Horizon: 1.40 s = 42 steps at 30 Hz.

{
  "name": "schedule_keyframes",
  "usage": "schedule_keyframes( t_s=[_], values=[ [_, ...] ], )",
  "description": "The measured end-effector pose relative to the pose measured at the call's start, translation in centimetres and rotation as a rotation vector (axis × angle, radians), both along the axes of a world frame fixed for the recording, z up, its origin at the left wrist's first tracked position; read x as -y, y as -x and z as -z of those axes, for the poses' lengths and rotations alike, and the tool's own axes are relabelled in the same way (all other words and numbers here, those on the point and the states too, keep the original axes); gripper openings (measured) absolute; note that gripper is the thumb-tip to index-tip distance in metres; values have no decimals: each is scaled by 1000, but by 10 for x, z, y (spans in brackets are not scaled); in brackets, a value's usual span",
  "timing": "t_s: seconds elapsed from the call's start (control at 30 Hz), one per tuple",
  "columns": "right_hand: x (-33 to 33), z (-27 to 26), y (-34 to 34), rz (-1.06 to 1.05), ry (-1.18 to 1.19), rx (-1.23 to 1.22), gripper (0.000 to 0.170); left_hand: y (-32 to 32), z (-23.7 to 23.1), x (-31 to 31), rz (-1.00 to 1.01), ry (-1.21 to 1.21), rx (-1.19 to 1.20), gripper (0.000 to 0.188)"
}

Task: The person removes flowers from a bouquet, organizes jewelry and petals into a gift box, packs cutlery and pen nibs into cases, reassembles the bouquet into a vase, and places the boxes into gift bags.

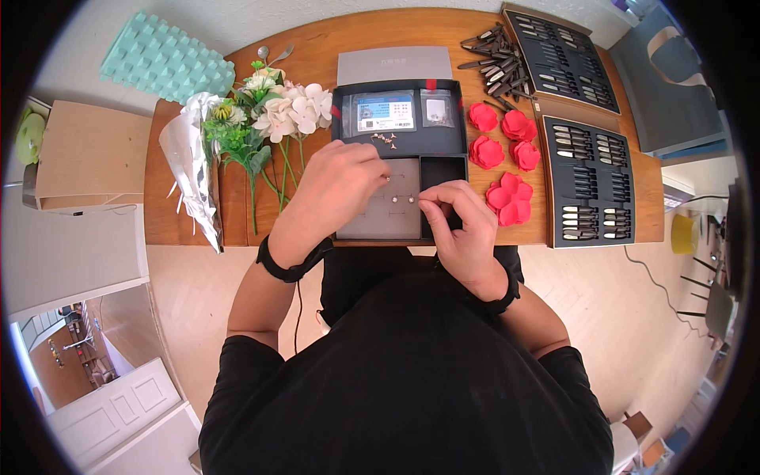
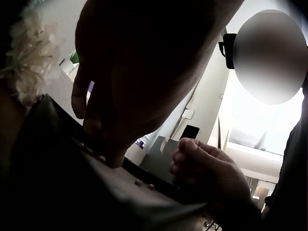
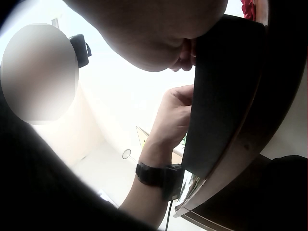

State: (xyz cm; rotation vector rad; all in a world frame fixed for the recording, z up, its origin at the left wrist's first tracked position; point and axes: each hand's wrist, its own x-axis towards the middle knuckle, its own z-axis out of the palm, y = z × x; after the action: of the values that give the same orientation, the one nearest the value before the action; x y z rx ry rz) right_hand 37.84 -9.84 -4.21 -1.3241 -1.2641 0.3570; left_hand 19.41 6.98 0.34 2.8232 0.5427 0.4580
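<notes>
My left hand (image 1: 336, 186) reaches over the open dark jewelry box (image 1: 404, 85), its thumb and fingers pinching a small stud earring (image 1: 388, 179) at the grey pad (image 1: 356, 226). Two pale, round stud earrings (image 1: 402, 199) sit side by side on that pad, close to the fingertips of my right hand (image 1: 465, 233). The right thumb and index finger meet, the other fingers curl, and no thing shows between them. Beside the pad lies a dark compartment (image 1: 443, 170), partly covered by the right hand. Small gold-toned jewelry pieces (image 1: 385, 141) lie in the box's upper part.
Clear bags with a blue-white card (image 1: 384, 111) lie in the box's upper part. To the left are artificial flowers (image 1: 293, 111) and foil (image 1: 190, 158); to the right, red flowers (image 1: 509, 198), black pens (image 1: 499, 67) and two trays (image 1: 590, 182) of dark pieces.
</notes>
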Motion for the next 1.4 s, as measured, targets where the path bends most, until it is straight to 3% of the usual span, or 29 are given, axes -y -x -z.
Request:
schedule_keyframes(
  t_s=[0.27, 0.77, 1.07, 1.4],
  values=[
    [0, 0, 0, -3, -6, 3, 14, 8, -12, -5, -66, 10, 45, 13],
    [0, 1, -1, -9, 15, 18, 14, 0, 2, 0, 19, 3, 15, 12],
    [-2, -1, 0, 4, -5, 43, 18, 1, -15, 8, 3, -32, 83, 13],
    [-1, -2, 1, -14, 18, 22, 18, -4, -20, 29, 82, 211, 165, 17]
  ],
)
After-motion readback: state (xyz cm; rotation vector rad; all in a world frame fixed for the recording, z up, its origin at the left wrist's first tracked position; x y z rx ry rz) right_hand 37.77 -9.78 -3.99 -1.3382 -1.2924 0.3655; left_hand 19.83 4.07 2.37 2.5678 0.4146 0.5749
